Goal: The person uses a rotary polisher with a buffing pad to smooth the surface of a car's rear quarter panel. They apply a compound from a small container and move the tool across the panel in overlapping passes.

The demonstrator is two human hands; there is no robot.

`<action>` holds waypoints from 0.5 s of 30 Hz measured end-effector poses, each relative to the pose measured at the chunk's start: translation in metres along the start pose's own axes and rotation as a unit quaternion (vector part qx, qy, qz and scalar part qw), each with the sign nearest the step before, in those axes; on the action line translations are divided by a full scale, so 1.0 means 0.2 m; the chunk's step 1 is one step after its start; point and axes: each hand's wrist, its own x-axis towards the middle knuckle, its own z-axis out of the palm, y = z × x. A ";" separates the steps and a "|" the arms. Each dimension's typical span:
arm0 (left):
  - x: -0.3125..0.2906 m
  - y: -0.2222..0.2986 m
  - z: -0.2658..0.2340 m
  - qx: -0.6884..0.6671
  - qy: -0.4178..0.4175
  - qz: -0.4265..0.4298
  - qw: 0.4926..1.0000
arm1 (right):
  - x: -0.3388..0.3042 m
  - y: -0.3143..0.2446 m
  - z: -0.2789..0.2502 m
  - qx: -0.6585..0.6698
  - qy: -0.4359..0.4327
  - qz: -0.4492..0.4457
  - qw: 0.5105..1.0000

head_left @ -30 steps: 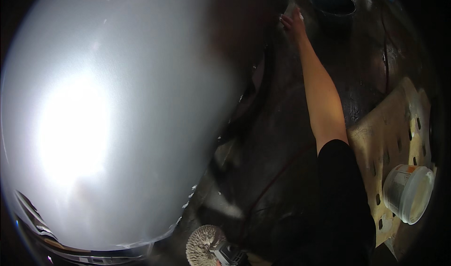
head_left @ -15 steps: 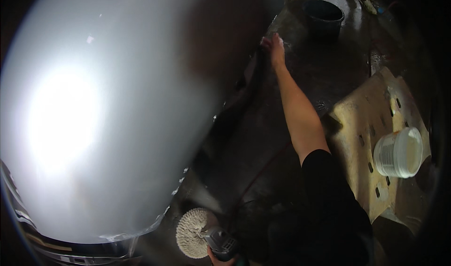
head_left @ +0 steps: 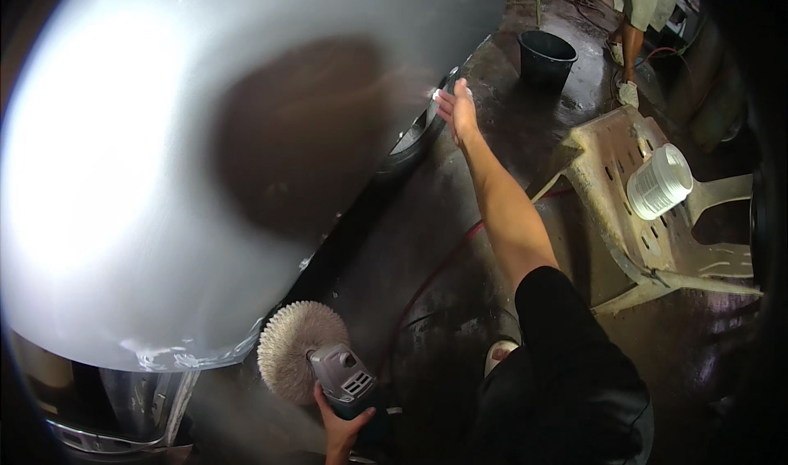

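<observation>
A large, glossy grey car body panel (head_left: 176, 276) fills the left side, with white smears along its lower edge. At the bottom, my left hand (head_left: 338, 428) is closed round the body of a polisher (head_left: 342, 373). Its round, cream wool pad (head_left: 289, 340) is beside the panel's lower right edge. My right arm reaches forward, and my right hand (head_left: 460, 114) has its fingers stretched out by the panel's far right edge. White paste shows on its fingertips; whether they touch the panel I cannot tell. The panel mirrors a dark shape.
At right, a worn plastic chair (head_left: 593, 160) carries a white tub (head_left: 652, 190). Farther back stands a black bucket (head_left: 548, 61) on the wet floor. Another person's leg (head_left: 631, 50) is at the upper right. A red hose (head_left: 435, 274) crosses the floor near my foot (head_left: 499, 353).
My view has shifted, bringing the other person's legs and more of the chair into sight. The polisher and my left hand now show higher up and farther left. My right hand remains by the panel's edge.
</observation>
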 end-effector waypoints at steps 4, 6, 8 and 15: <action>-0.04 -0.06 -0.12 -0.025 -0.062 0.022 0.998 | -0.30 0.12 0.18 0.032 0.040 -0.024 0.998; -0.04 -0.06 -0.18 0.010 -0.097 0.031 0.995 | -0.42 0.16 0.22 0.059 0.013 0.025 0.998; -0.05 -0.13 -0.26 -0.019 -0.122 0.045 0.991 | -0.57 0.18 0.30 0.063 0.010 0.038 0.997; 0.01 -0.21 -0.50 0.062 -0.202 0.064 0.975 | -0.87 0.31 0.34 0.028 -0.026 0.006 0.999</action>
